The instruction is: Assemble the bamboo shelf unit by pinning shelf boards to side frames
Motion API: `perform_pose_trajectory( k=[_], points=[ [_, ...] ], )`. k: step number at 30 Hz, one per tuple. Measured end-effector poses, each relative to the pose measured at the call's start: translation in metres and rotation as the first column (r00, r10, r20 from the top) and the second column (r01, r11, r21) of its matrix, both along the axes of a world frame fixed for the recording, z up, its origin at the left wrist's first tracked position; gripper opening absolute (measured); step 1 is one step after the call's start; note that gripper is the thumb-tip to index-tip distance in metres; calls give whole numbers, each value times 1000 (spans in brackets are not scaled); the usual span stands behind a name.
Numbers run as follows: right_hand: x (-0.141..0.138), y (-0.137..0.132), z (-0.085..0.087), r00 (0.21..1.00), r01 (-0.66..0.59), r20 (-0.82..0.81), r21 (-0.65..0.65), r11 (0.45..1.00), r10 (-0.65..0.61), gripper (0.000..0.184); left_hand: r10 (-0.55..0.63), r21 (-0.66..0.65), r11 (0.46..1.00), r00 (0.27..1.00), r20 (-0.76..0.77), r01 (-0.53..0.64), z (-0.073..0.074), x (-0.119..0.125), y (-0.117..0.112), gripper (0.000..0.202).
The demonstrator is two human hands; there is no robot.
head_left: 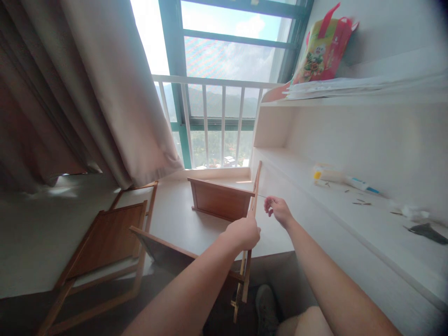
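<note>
1. Left hand (pixel 243 232): closed in a fist around the thin wooden frame (pixel 255 187), gripping it about mid-length.
2. Thin wooden frame: seen edge-on and tilted slightly. Its top rises over the worktop (pixel 175 224) and its foot hangs below the worktop's near edge.
3. Right hand (pixel 278 208): just right of the frame, fingertips pinched narrow. Anything between them is too small to make out.
4. Brown panel (pixel 219 200): stands on its long edge toward the far edge of the worktop, its right end meeting the thin frame.
5. Second frame (pixel 108 238): lies slanted at the left edge of the worktop.
6. Shelf (pixel 385 224) on the right: carries a tube (pixel 360 185) and small loose screws (pixel 360 202).
</note>
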State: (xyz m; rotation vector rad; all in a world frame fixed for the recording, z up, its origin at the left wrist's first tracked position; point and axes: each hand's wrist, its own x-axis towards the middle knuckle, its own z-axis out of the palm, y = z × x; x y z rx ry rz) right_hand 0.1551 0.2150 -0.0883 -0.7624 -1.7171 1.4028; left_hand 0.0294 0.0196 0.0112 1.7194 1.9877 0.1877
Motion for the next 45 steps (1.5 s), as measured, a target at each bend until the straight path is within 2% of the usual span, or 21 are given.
perform_pose_trajectory(
  k=[6, 13, 24, 34, 45],
  points=[
    [-2, -4, 2, 1000, 10, -10, -46, 999, -10, 44, -9, 15, 1000, 1000, 4, 9, -3, -1, 1, 43],
    [-5, -6, 5, 1000, 31, 0, -94, 995, -31, 46, -7, 9, 1000, 1000, 0, 7, 2, -1, -1, 42],
    [-4, -14, 23, 999, 15, 50, -209, 978, -5, 49, 5, -15, 1000, 1000, -16, -6, 6, 0, -1, 43],
    [-11, -11, 8, 996, 85, -3, -127, 988, -86, 50, 19, -13, 1000, 1000, 3, -19, 6, -1, -2, 48],
    [-10, -11, 3, 998, 55, 0, -118, 992, -56, 52, 38, -6, 999, 999, 28, -38, 1, -2, 0, 53]
  ],
)
